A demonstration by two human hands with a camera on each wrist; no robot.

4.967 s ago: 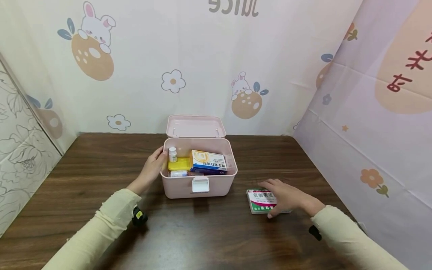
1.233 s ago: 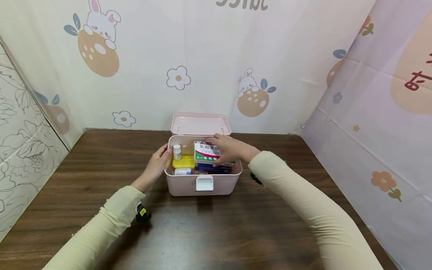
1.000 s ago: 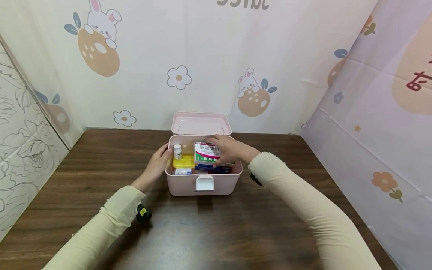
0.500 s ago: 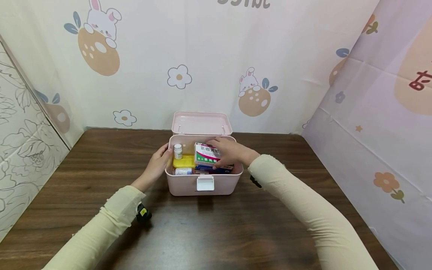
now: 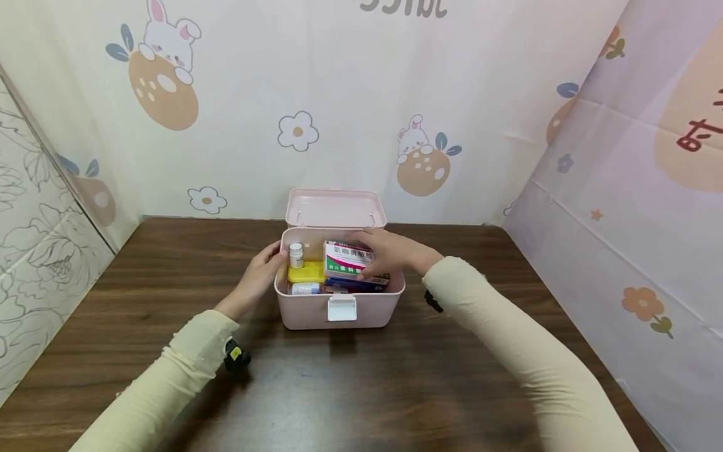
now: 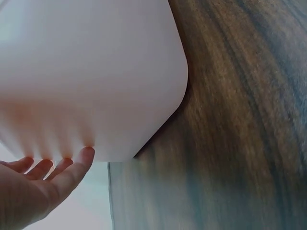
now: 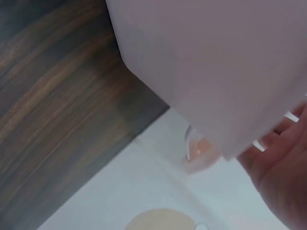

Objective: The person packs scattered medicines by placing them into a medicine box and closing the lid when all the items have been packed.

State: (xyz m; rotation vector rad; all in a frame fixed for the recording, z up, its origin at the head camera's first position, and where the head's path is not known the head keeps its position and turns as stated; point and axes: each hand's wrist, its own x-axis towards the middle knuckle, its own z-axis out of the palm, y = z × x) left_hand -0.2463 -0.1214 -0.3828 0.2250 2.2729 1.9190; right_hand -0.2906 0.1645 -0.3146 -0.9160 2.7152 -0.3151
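A pink plastic case (image 5: 339, 312) stands on the table, its lid (image 5: 336, 208) tipped back. My right hand (image 5: 390, 254) reaches over its right side and pinches a white, green and magenta medicine box (image 5: 344, 258) between thumb and fingers. This box lies tilted inside the case, over a blue medicine box (image 5: 353, 285). My left hand (image 5: 257, 276) rests on the case's left side near the rim; in the left wrist view its fingertips touch the outer wall (image 6: 105, 72). In the right wrist view, the case wall hides what the right hand (image 7: 285, 167) holds.
Within the case, a white bottle (image 5: 296, 255) stands at the left beside a yellow box (image 5: 307, 272). A second white bottle (image 5: 305, 289) lies in front. A white latch (image 5: 342, 308) hangs on the case's front. Behind the brown wooden table (image 5: 339, 389) is a patterned curtain (image 5: 243, 113).
My right hand has carried the green and white medicine box from the table on the right into the case. Lately the box has tilted slightly flatter. The left hand stays at the case.
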